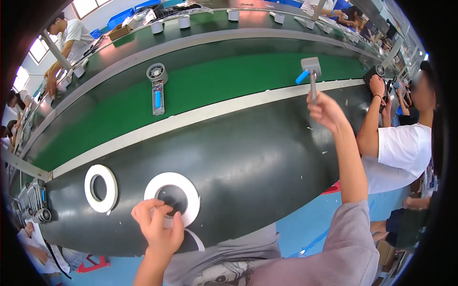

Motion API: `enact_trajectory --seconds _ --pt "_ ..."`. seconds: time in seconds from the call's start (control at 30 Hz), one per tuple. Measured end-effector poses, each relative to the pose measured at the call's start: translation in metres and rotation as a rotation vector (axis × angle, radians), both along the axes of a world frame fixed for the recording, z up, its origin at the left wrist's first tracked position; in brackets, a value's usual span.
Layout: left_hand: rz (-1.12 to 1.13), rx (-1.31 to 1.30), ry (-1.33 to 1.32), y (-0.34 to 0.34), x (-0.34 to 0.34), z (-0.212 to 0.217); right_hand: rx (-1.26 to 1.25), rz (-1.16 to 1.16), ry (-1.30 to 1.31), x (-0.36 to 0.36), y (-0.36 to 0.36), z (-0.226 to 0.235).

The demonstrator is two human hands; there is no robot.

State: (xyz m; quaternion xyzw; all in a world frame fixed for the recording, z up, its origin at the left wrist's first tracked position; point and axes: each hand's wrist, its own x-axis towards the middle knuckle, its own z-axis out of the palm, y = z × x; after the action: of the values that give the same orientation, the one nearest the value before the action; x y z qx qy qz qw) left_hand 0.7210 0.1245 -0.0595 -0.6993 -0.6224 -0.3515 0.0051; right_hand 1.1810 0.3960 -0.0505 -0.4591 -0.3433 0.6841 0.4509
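Observation:
My right hand (327, 112) is raised at the belt's near edge, gripping the thin handle of a grey handheld fan housing (311, 66). A blue cylindrical battery (302, 76) sticks out beside its head. My left hand (160, 228) is over the near side of a white tape roll (188, 190), thumb and curled fingers apart, with nothing visible between them. Whether the fingertips touch the roll I cannot tell. A loose tape end (195, 240) trails from that roll toward me. Farther left lies a second white tape roll (101, 188).
On the green conveyor belt (229, 76) lies another grey fan (156, 90) with a blue battery in its open handle. A pale rail (200, 112) separates belt and dark table (257, 157). Several fan parts (36, 202) are stacked at the left. A co-worker (400, 138) sits close at right.

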Motion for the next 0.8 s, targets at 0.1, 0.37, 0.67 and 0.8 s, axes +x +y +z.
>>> enact_trajectory --seconds 0.1,0.37,0.67,0.8 --pt "-0.162 -0.045 -0.108 0.007 0.021 0.013 -0.031 0.192 -0.001 -0.034 -0.062 0.011" --pt "-0.426 -0.465 -0.580 0.074 0.118 0.032 -0.117 0.560 0.014 -0.105 -0.164 0.027" --pt "-0.334 -0.861 -0.752 0.081 0.129 0.022 0.153 0.488 -0.360 -0.112 -0.181 -0.005" --pt "-0.310 -0.983 -1.013 0.078 0.124 0.020 0.243 0.512 -0.694 -0.117 -0.189 0.011"
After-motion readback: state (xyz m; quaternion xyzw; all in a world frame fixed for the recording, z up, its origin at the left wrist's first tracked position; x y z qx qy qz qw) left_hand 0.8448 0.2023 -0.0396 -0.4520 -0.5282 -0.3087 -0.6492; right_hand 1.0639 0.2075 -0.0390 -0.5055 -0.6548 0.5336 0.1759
